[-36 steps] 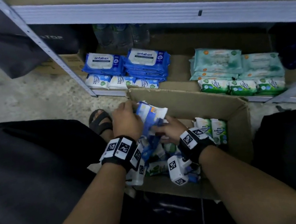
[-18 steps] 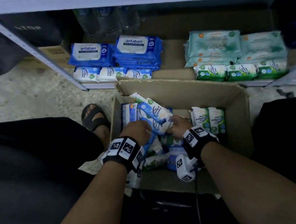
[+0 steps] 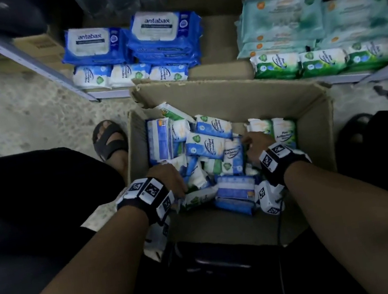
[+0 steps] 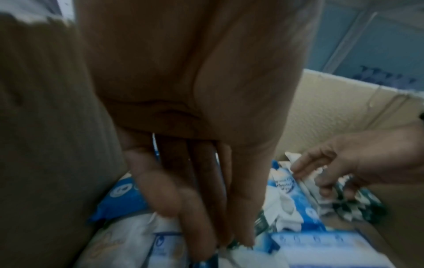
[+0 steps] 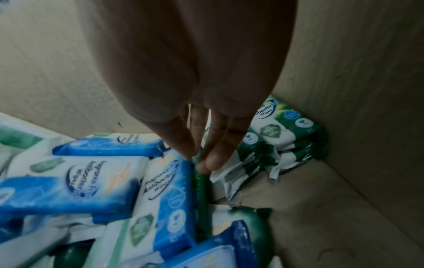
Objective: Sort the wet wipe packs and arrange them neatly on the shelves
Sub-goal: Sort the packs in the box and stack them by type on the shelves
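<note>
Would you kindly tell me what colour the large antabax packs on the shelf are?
The antabax packs are blue with white lids, clearest in the head view.

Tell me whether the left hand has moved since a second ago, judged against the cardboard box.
Yes. The left hand has dropped from the box's far left corner toward the near left side of the cardboard box, down among the packs.

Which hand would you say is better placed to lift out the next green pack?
Probably the right hand: its fingertips already touch a green pack standing on edge beside the green packs, while the left hand is among blue ones.
</note>
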